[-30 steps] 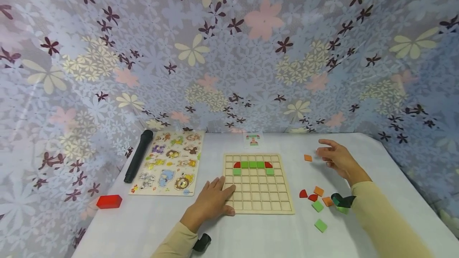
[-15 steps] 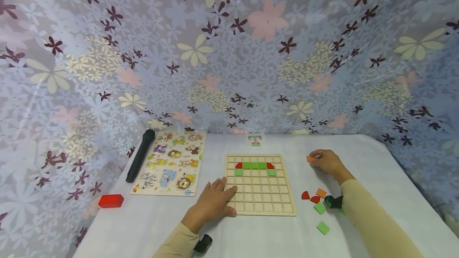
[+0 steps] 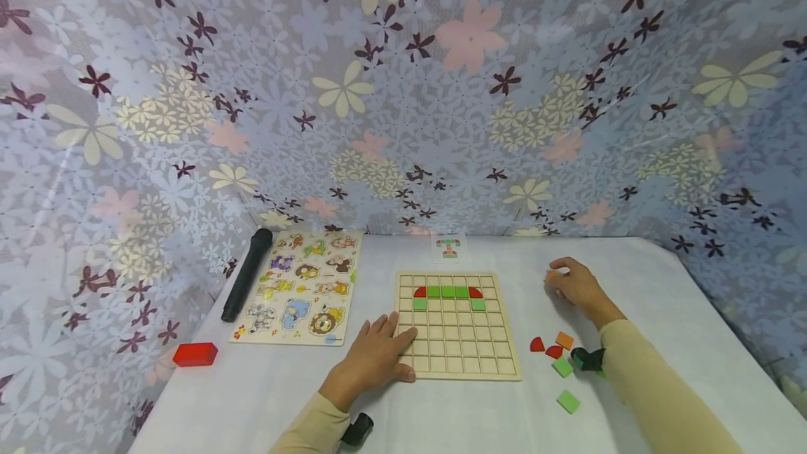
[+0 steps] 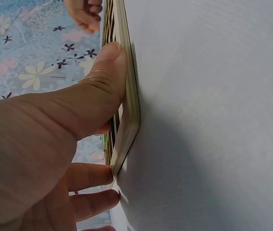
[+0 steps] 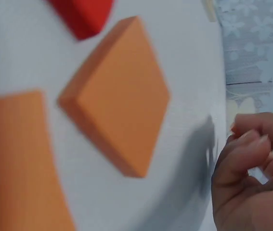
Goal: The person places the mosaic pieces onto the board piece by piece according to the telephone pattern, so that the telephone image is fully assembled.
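Observation:
My right hand (image 3: 576, 284) is at the back right of the table, pinching a small orange square tile (image 3: 551, 275) between thumb and fingertips. In the right wrist view its fingers are curled and the held tile is mostly hidden. My left hand (image 3: 372, 354) rests on the left edge of a wooden grid board (image 3: 457, 377). Its thumb lies along the board's near edge (image 4: 132, 96) in the left wrist view, with the other fingers spread by the corner. Green square tiles (image 3: 447, 291) and red quarter-round tiles (image 3: 476, 292) form an arch in the board's upper rows.
Loose tiles lie right of the board: an orange square (image 3: 564, 340), red quarter-rounds (image 3: 537, 344) and green squares (image 3: 568, 401). A pattern card (image 3: 449, 248) sits behind it. To the left are an animal puzzle board (image 3: 296, 286), a black tube (image 3: 247, 275) and a red block (image 3: 195, 354).
My right hand has come down and left onto the far orange tile and taken it between its fingertips; the tile has since turned slightly. My left hand has stayed on the board.

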Tool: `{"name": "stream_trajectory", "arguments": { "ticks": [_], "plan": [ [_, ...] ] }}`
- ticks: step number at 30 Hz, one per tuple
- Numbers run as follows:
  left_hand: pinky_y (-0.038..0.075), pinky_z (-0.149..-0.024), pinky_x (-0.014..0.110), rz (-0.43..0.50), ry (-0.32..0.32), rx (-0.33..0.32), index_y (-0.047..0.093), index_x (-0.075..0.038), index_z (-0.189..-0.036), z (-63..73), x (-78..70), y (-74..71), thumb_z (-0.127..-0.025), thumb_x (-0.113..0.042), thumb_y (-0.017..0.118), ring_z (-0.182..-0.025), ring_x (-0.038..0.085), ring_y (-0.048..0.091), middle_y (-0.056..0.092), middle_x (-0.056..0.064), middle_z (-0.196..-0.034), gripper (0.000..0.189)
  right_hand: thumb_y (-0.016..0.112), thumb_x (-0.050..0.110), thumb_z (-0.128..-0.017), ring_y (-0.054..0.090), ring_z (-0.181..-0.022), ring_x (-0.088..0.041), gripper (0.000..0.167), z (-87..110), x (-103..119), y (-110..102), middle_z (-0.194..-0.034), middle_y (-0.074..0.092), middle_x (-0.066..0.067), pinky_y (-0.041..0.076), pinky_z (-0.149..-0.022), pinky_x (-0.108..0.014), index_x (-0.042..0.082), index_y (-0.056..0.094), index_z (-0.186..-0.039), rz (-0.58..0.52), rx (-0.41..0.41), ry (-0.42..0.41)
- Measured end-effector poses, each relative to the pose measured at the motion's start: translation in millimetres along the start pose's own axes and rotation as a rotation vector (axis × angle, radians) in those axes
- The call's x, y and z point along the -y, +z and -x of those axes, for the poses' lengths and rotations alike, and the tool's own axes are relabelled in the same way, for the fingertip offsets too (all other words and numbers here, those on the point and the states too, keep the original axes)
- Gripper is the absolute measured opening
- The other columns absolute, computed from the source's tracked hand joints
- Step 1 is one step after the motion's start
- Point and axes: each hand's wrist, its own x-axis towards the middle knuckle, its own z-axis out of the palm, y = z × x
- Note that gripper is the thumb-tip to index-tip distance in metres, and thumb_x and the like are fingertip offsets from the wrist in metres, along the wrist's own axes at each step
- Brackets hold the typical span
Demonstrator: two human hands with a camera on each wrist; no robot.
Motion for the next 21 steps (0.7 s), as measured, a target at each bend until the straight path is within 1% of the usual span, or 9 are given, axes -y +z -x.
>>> {"name": "stream_trajectory", "arguments": {
  "ticks": [3,6,10,13,17,21],
  "plan": [
    [0.027,-0.119,0.062,0.002,0.000,0.004,0.052,-0.022,-0.151,-0.2,-0.5,0.0,-0.080,-0.052,0.078,-0.148,0.041,0.034,0.035,0.021,-0.162,0.081,0.054,0.016,-0.103,0.050,-0.062,-0.014,0.046,1.0,1,-1,-0.083,0.056,-0.007,0.047,-0.054,-0.028,-0.002,0.043,-0.144,-0.124,0.010,-0.025],
    [0.027,-0.120,0.061,0.002,0.000,0.005,0.052,-0.022,-0.151,0.3,-0.6,0.0,-0.080,-0.052,0.077,-0.149,0.041,0.033,0.035,0.021,-0.162,0.081,0.056,0.023,-0.105,0.051,-0.064,-0.011,0.048,3.7,5,-1,-0.089,0.056,-0.010,0.051,-0.056,-0.027,-0.002,0.045,-0.145,-0.180,-0.001,-0.057],
    [0.027,-0.119,0.062,0.002,0.005,-0.003,0.052,-0.022,-0.151,1.5,0.1,0.4,-0.080,-0.052,0.077,-0.148,0.042,0.034,0.035,0.022,-0.161,0.081,0.062,0.026,-0.103,0.055,-0.069,-0.012,0.056,9.8,17,1,-0.099,0.057,-0.016,0.056,-0.061,-0.027,-0.003,0.044,-0.147,-0.235,-0.004,-0.094],
    [0.027,-0.119,0.062,0.000,0.007,-0.005,0.052,-0.021,-0.151,1.4,0.7,1.6,-0.080,-0.052,0.077,-0.148,0.042,0.034,0.035,0.022,-0.161,0.082,0.064,0.023,-0.102,0.059,-0.070,-0.013,0.055,15.8,29,3,-0.101,0.059,-0.013,0.058,-0.064,-0.028,-0.002,0.044,-0.147,-0.289,0.003,-0.125],
    [0.027,-0.120,0.061,0.001,0.001,-0.003,0.052,-0.022,-0.151,0.9,1.3,3.0,-0.080,-0.053,0.077,-0.149,0.042,0.033,0.034,0.021,-0.162,0.082,0.065,0.018,-0.101,0.062,-0.070,-0.011,0.050,21.2,48,9,-0.096,0.062,-0.004,0.059,-0.064,-0.027,0.001,0.047,-0.145,-0.382,0.016,-0.175],
    [0.026,-0.121,0.061,0.013,-0.002,0.000,0.052,-0.022,-0.151,0.1,1.3,3.4,-0.080,-0.052,0.078,-0.149,0.042,0.032,0.034,0.021,-0.162,0.081,0.067,0.013,-0.099,0.061,-0.066,-0.009,0.047,24.0,65,20,-0.091,0.065,0.004,0.057,-0.061,-0.026,0.005,0.047,-0.141,-0.471,0.031,-0.187]
  ]
}}
